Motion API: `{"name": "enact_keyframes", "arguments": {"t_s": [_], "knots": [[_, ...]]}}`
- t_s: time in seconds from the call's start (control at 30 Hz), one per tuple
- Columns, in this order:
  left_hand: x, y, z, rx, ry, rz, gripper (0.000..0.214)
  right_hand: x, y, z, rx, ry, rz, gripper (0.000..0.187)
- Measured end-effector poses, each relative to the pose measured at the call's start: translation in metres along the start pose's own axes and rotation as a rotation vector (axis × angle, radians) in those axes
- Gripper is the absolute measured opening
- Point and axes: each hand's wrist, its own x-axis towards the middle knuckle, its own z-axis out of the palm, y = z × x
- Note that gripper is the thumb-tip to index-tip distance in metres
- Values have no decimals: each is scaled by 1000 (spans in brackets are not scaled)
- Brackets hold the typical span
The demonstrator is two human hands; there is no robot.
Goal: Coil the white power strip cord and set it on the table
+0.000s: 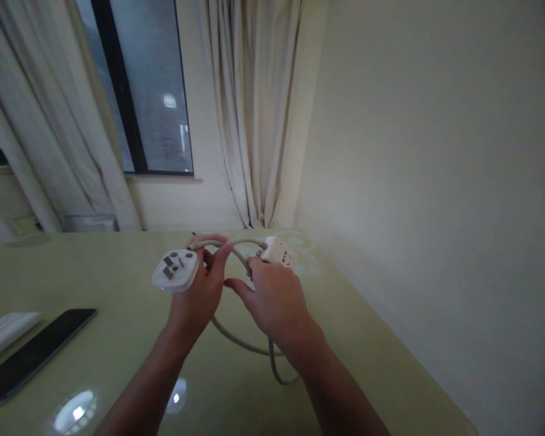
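Observation:
Above a pale green glossy table [95, 272], my left hand [197, 290] grips a white three-pin plug [175, 270], pins facing up toward me. My right hand [272, 300] is closed around a small white socket block [279, 251] at the other end of a grey-white cable [245, 342]. The cable arches between the two hands and loops down onto the table beneath my wrists. The two hands are close together, almost touching.
A dark phone [34, 354] lies at the left of the table beside a white flat object [4, 333]. A window [149, 91] with cream curtains [254, 109] stands behind the table. A plain wall [436, 181] runs along the table's right edge.

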Motion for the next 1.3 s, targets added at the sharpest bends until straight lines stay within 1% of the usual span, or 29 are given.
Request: {"name": "enact_keyframes", "arguments": {"t_s": [0.07, 0.17, 0.23, 0.27, 0.33, 0.4, 0.5, 0.6, 0.67, 0.73, 0.8, 0.87, 0.97, 1.07, 1.17, 1.3], "knots": [[1, -3, -2, 55, 15, 10, 19, -2, -1, -1, 31, 58, -31, 38], [2, -4, -3, 45, -12, -29, 22, -3, -1, 0, 137, 223, -127, 30], [2, -1, -3, -27, -41, -77, 21, -1, -1, 3, 161, 311, -203, 38], [2, 1, -3, -78, -49, -98, 21, 0, -1, 4, 151, 331, -230, 44], [2, 5, -2, -191, -65, -146, 21, 1, -1, 8, 110, 356, -244, 53], [3, 7, -2, -299, -96, -201, 22, 3, 0, 11, 68, 382, -234, 54], [6, 9, -4, -390, -135, -244, 23, 6, 4, 12, 17, 387, -254, 45], [10, 12, -11, -385, -138, -218, 20, 11, 12, 9, -10, 376, -325, 28], [13, 13, -18, -352, -145, -205, 18, 14, 18, 5, 4, 367, -410, 21], [15, 14, -23, -333, -167, -200, 17, 17, 25, 1, 29, 348, -515, 18], [15, 12, -27, -343, -210, -213, 18, 19, 30, -1, 39, 329, -592, 13], [15, 9, -29, -399, -273, -277, 24, 21, 34, 0, 33, 324, -633, 12], [15, 2, -28, -569, -350, -471, 35, 23, 38, 4, 29, 365, -685, 20], [16, -1, -27, -737, -326, -635, 41, 23, 40, 9, 39, 417, -788, 29], [17, -1, -27, -829, -291, -712, 43, 23, 42, 13, 65, 449, -876, 31], [19, -1, -29, -916, -304, -745, 39, 24, 43, 15, 71, 510, -929, 29]]}}
